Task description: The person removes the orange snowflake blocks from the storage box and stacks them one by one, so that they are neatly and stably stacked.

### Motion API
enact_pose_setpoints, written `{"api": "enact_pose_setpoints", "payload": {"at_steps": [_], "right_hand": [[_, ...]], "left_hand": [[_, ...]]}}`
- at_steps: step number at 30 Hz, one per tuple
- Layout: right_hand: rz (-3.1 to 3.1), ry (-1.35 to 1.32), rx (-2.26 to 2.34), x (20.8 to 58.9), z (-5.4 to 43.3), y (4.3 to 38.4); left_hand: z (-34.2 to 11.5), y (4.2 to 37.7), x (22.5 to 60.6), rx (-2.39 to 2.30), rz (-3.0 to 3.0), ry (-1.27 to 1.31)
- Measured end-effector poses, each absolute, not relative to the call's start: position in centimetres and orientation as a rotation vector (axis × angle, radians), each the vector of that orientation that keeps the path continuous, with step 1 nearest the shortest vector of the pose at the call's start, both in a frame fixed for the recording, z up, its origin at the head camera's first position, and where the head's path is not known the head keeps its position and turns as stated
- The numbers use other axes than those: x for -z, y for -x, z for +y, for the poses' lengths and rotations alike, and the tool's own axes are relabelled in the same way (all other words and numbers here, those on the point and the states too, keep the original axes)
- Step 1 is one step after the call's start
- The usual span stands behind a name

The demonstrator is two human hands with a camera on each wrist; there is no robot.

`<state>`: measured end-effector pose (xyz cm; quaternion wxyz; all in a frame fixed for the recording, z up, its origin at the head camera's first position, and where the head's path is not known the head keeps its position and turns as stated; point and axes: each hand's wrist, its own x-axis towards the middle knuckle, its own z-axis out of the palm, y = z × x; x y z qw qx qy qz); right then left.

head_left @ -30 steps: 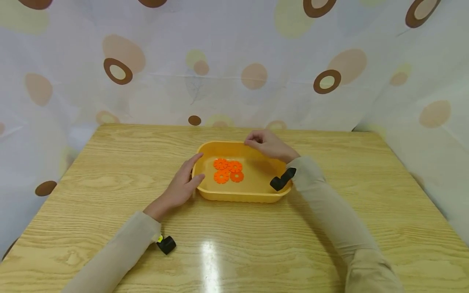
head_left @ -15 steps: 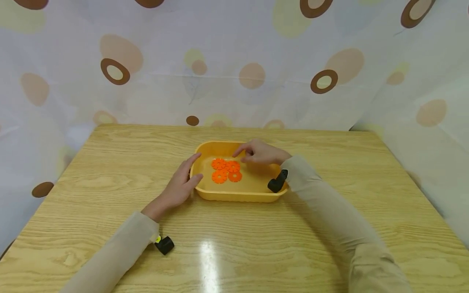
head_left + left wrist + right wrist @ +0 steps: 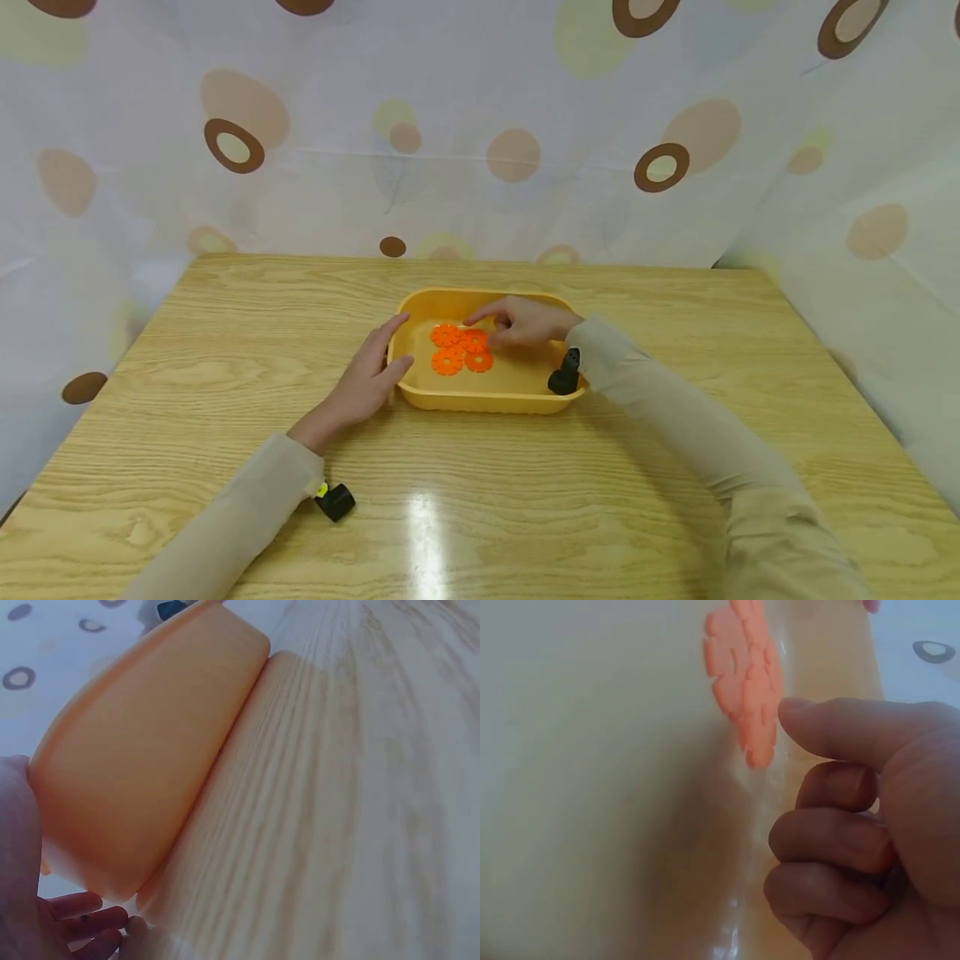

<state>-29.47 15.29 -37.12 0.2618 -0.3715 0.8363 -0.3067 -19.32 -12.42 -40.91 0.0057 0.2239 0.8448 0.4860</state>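
Hand (image 3: pixel 521 322) half-curled beside orange discs (image 3: pixel 456 354)

Whitish patterned sheeting (image 3: pixel 450 67) is forming the back wall and both sides, showing brown rings, solid brown spots, tan and pale-yellow ovals. Faint crease is running horizontally across the back. Light wood-grain table (image 3: pixel 247 358) is filling the foreground, its far edge sitting up near the sheeting. Light is leaving a white glare streak (image 3: pixel 425 533) on the near tabletop.

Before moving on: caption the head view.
Left hand at an oblong yellow plastic tray; right hand inside, near four notched orange discs.
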Motion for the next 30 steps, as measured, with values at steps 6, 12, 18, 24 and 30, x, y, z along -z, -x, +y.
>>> {"api": "enact_pose_setpoints", "payload": {"at_steps": [6, 12, 18, 24, 30], "right_hand": [[2.278, 1.023, 0.777, 37.34, 15.23, 29.55], [2.309, 1.063, 0.675, 37.52, 15.2, 29.58], [2.317, 1.023, 0.678, 37.29, 15.02, 29.24], [2.348, 1.019, 0.661, 37.25, 15.02, 29.09], [2.383, 1.062, 0.634, 36.65, 14.8, 28.67]], "left_hand": [[-12.33, 19.28, 40.94, -1.52, 2.662, -0.704], [-12.26, 19.24, 41.01, -1.505, 2.673, -0.711], [-12.23, 19.24, 40.95, -1.491, 2.684, -0.708], [-12.19, 19.24, 40.89, -1.49, 2.681, -0.712], [-12.25, 19.22, 40.99, -1.499, 2.684, -0.71]]}}
